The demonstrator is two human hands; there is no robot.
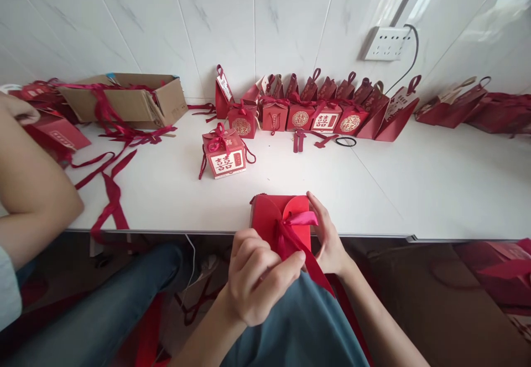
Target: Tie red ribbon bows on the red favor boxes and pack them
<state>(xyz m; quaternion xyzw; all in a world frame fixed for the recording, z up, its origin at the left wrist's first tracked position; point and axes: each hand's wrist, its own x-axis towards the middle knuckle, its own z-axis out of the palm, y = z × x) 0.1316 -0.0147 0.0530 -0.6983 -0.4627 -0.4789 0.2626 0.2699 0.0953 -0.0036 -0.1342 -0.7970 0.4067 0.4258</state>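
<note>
A red gift box with rounded, interlocking top flaps sits at the table's front edge, close to my body. A dark pink ribbon is looped at the centre of its top, and one long tail trails down to the right. My left hand is closed in front of the box, thumb and curled fingers at the ribbon; the exact pinch is partly hidden. Along the box's right side, my right hand grips it, fingers at the far corner. Beyond stands a finished-looking box with a bow and twisted cord handles.
Several red boxes line the wall. At the left, a cardboard carton spills ribbons over the table edge. Another person's arm reaches in there, beside a red box. A black hair tie lies near the row.
</note>
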